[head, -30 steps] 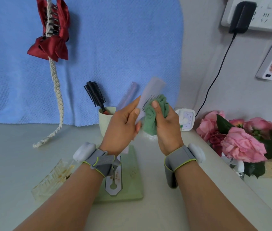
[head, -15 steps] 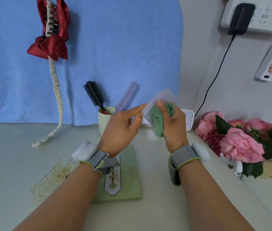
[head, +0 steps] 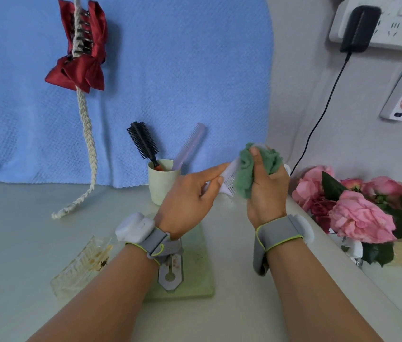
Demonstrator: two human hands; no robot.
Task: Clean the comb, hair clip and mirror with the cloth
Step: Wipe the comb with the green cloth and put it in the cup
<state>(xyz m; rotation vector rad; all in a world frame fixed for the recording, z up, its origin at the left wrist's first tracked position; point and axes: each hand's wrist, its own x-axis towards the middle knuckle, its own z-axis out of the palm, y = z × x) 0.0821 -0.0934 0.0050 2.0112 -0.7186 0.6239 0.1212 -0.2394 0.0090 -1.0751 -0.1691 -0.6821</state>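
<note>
While fingers of the left hand (head: 190,193) pinch the left end of the comb (head: 228,177) and the right hand (head: 266,191) clamps the cloth (head: 245,174) around its teeth, above the table (head: 22,243), cloth snagging on a tooth could wrench the comb loose.

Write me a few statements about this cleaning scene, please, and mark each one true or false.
1. The right hand grips the green cloth against the white comb. True.
2. The left hand is empty. False: it holds the comb's end.
3. The black brush stands in the cup. True.
4. The clear hair clip sits in the cup. False: it lies on the table.
</note>
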